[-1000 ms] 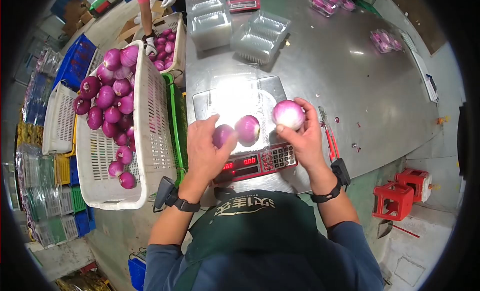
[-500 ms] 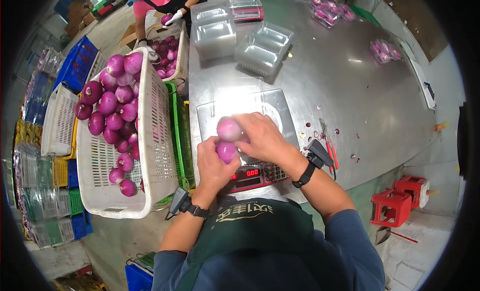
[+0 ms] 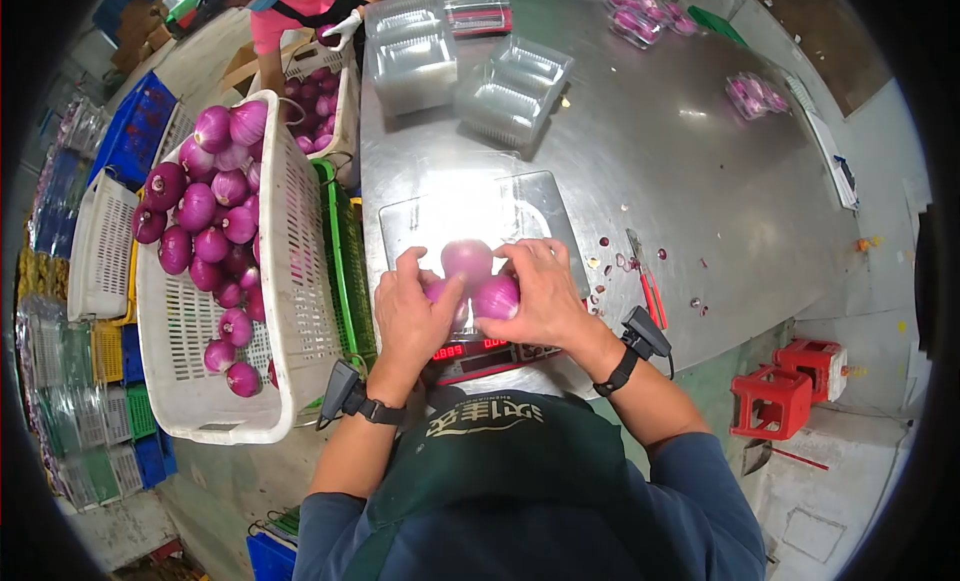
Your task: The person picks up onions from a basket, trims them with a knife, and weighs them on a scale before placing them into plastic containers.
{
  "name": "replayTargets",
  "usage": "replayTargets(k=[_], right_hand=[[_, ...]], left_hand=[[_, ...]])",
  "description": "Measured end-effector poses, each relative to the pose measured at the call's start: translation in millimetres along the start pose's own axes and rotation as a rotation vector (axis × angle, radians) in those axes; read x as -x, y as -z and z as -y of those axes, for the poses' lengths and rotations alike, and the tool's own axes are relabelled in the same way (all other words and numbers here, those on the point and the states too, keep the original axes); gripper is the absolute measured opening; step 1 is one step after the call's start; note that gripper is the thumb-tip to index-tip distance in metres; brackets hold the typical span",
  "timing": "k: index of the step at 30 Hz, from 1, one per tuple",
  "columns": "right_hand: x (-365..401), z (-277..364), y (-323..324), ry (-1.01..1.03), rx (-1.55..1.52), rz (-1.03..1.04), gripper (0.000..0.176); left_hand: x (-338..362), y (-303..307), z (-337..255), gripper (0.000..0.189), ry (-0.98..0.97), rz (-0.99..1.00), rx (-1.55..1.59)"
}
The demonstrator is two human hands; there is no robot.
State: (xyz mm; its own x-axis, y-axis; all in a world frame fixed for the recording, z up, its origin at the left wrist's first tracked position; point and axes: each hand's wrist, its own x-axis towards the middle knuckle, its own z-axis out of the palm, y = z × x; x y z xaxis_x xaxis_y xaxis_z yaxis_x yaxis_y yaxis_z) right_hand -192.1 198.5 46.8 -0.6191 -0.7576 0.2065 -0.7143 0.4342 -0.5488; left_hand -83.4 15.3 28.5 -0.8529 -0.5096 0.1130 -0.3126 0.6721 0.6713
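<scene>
Three peeled red onions sit together over the weighing scale (image 3: 560,206). My left hand (image 3: 412,306) curls around the left onion (image 3: 434,290), its fingers covering much of it. My right hand (image 3: 545,293) grips the right onion (image 3: 496,298), thumb in front and fingers behind. Between and beyond them rests the upper onion (image 3: 467,260), close to both hands. Strong glare washes out the scale's plate, so whether a clear tray lies under the onions is hard to make out. Red digits glow on the scale's display (image 3: 470,349), partly hidden behind my hands.
A white crate (image 3: 290,271) heaped with red onions stands left of the steel table (image 3: 680,181). Stacked clear trays (image 3: 515,96) lie beyond the scale. Red-handled scissors (image 3: 650,291) and onion scraps lie right. A co-worker's gloved hand (image 3: 343,29) is at the far crate.
The onions have shifted from a stacked grip to a spread group, with one hand on each side. My hands have moved apart. The scale's display reading has changed from 0.00.
</scene>
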Motion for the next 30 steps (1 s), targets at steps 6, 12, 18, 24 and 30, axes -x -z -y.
replayTargets(k=[6, 12, 18, 24, 30], right_hand=[[13.4, -18.1, -8.9, 0.162, -0.021, -0.181, 0.053], [-11.9, -56.5, -4.7, -0.375, -0.438, -0.343, 0.036], [-77.0, -77.0, -11.1, -0.77, -0.798, -0.224, 0.056], [-72.7, -59.0, 15.1, -0.438, -0.649, -0.065, 0.057], [44.0, -16.6, 39.1, -0.222, -0.475, 0.341, 0.088]], left_hand=[[-0.2, 3.9, -7.2, 0.063, -0.042, 0.051, -0.183], [29.7, 13.9, 19.1, 0.056, 0.106, -0.189, 0.325], [54.6, 31.3, 57.9, 0.042, 0.565, -0.136, 0.911], [69.8, 31.8, 43.6, 0.036, 0.724, 0.212, 1.398], [70.4, 33.3, 34.5, 0.013, 0.722, 0.144, 1.46]])
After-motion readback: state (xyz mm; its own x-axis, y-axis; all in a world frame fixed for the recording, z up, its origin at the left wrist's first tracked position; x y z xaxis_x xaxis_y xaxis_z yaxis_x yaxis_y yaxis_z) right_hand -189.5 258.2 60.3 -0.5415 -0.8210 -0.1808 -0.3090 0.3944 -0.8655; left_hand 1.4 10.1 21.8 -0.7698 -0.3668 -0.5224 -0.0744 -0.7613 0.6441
